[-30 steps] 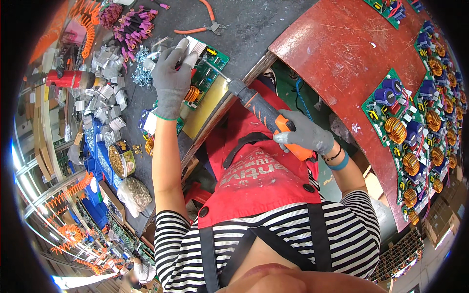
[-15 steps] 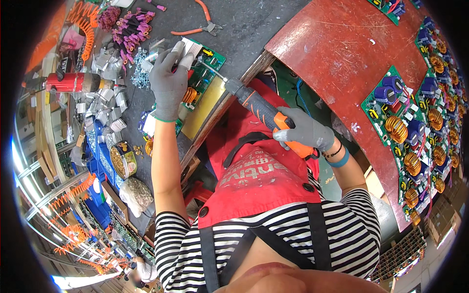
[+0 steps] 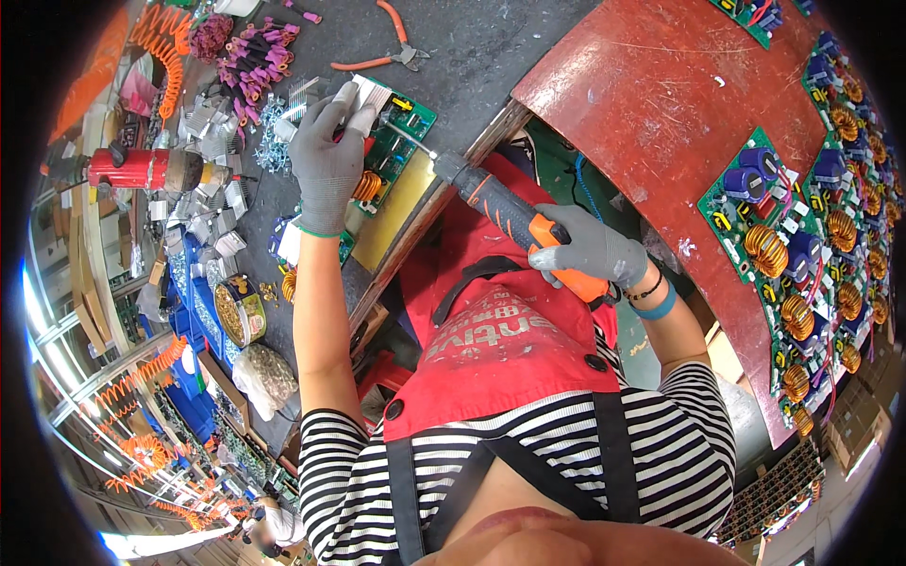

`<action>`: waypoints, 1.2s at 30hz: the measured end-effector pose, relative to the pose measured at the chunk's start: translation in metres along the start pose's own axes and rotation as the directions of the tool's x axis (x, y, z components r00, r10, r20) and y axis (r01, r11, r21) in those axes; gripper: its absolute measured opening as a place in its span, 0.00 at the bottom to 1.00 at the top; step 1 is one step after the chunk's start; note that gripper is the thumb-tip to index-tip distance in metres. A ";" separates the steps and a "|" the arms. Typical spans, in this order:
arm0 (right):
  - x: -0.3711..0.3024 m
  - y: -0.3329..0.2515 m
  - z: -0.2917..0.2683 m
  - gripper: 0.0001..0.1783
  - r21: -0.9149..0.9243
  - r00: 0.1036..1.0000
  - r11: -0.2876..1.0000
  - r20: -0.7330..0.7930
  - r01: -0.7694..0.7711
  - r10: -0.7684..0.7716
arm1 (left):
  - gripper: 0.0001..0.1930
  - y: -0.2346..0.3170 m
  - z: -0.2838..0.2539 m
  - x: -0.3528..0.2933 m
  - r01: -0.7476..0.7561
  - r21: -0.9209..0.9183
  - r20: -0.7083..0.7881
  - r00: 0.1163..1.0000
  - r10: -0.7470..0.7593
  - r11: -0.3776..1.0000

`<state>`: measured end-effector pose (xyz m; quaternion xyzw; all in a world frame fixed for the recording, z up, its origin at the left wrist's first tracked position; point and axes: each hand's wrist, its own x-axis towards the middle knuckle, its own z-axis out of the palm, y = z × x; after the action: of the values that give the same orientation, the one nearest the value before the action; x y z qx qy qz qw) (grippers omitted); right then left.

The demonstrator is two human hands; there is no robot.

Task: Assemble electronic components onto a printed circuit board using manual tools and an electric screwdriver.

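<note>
Holding a black and orange power screwdriver in the right hand, with gray-gloved fingers wrapped around its handle. Pointing its long thin metal rod up and to the left, over a green circuit board, with the end close to a silver block on that board. Too small to tell about any touch between the end of the rod and a screw. Reaching forward with the left hand, in a gray glove too, with bent fingers and thumb, tips at the silver block. Cannot tell between a pinch and a push there. Hiding part of the board with this hand, but not the copper coil just beside it. Working with the board near the edge of a dark table, next to a flat yellow piece. Wearing a red apron over a striped top. Farther up on the table, pliers with orange handles spread apart. Left of the left hand, a heap of little shiny bits, then loose silver blocks, and a red power tool beyond. Near the left forearm, a tub of small gold bits and a clear bag. On the right, a red tabletop with many more green boards, crowded close together.
</note>
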<state>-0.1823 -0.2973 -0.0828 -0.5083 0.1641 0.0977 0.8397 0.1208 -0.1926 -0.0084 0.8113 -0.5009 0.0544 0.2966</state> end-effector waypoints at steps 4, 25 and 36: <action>0.000 -0.001 -0.002 0.19 0.035 1.000 0.999 0.020 0.017 -0.017 | 0.18 0.001 0.000 0.000 0.039 -0.030 0.011 0.999 -0.038 0.999; 0.003 0.003 -0.003 0.18 0.291 0.994 0.952 0.090 -0.091 0.067 | 0.20 -0.008 0.001 0.000 -0.202 0.225 0.109 0.977 0.181 0.953; 0.001 0.007 0.011 0.23 0.310 0.987 0.940 0.023 0.142 -0.157 | 0.29 0.005 0.013 0.003 -0.153 0.545 0.226 0.974 0.030 0.824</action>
<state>-0.1821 -0.2846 -0.0842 -0.3799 0.1184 0.0187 0.9172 0.1149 -0.2036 -0.0162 0.8385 -0.5296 0.1278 -0.0108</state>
